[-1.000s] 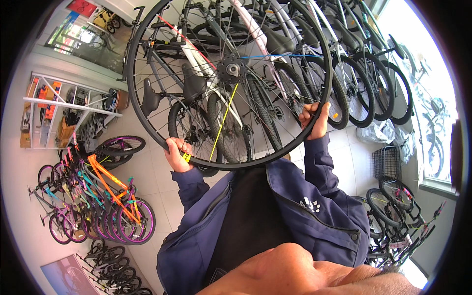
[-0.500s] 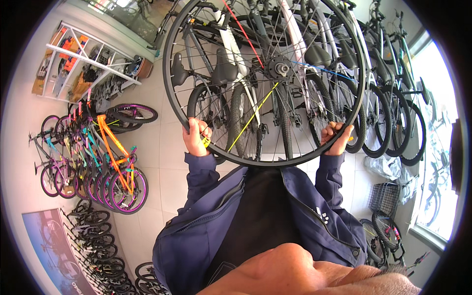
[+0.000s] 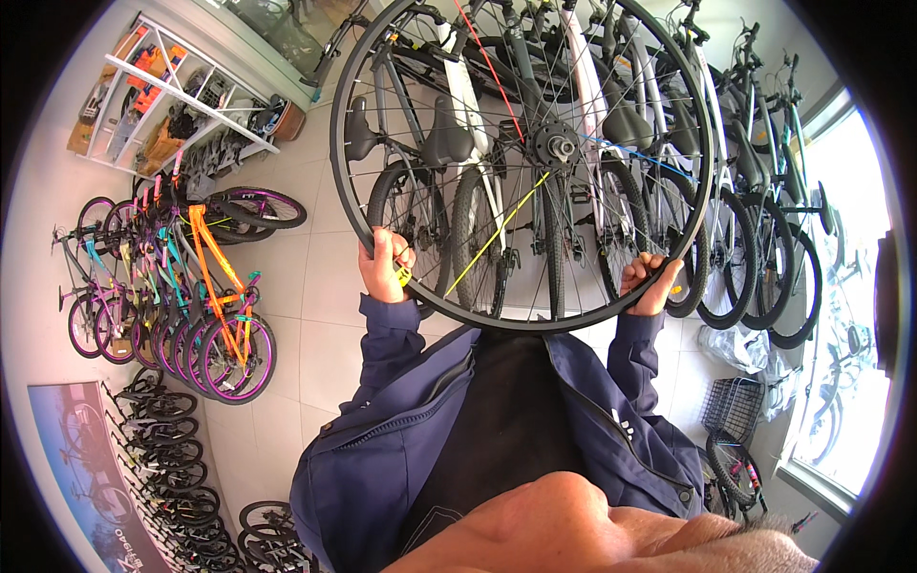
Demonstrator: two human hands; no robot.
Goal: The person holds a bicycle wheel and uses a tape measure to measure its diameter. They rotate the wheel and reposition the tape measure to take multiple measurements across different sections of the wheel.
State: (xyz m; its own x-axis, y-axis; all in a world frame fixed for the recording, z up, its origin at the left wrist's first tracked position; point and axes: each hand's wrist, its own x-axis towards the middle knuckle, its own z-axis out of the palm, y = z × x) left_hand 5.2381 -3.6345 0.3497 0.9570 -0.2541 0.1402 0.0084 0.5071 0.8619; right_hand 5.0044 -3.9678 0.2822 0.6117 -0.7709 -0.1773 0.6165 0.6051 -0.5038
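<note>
A bicycle wheel without a tyre hangs in front of me, its thin black rim spanning the upper middle of the head view, with the top edge cut off. Dark spokes run to a black hub. A red spoke, a yellow spoke and a blue spoke stand out. My left hand is closed round the rim at its lower left, with a small yellow object by the fingers. On the lower right, my right hand grips the rim, fingers curled inside it.
Behind the wheel stands a row of bicycles on a tiled floor. Left are a white shelf rack, an orange bicycle among others, and a poster. Right are a wire basket, plastic bags and a bright window.
The wheel has shifted slightly right and down in view, and its lower right rim now sits lower with my right hand. Both hands keep their hold. The surroundings have turned a little.
</note>
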